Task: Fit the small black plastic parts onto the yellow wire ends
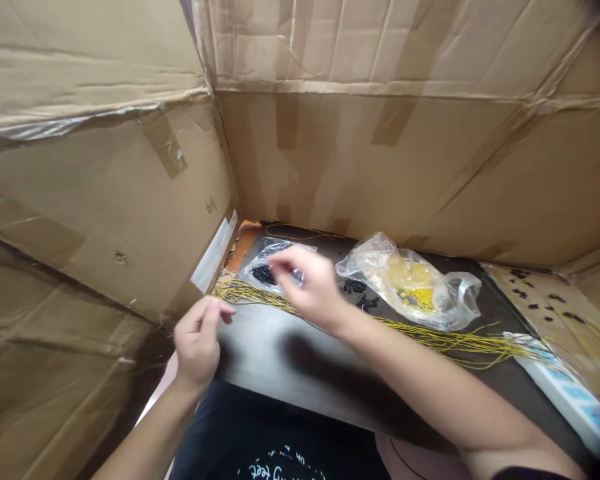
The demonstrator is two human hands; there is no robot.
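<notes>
My right hand (305, 283) is blurred just above a clear plastic bag of small black parts (266, 273), and I cannot tell if it holds anything. My left hand (199, 340) hangs near the end of a bundle of thin yellow wires (250, 293), its fingers curled toward the thumb with nothing showing between them. The wires run under my right forearm and out to the right. Loose black parts (355, 290) lie beside a second plastic bag (410, 283) with yellow contents.
Taped cardboard walls (360, 153) surround the dark tabletop (285, 353) at the back and left. On the right, a cardboard sheet (545, 300) carries scattered black parts, and a white and blue strip (565, 393) lies at the table's edge. My dark shirt (275, 447) fills the bottom.
</notes>
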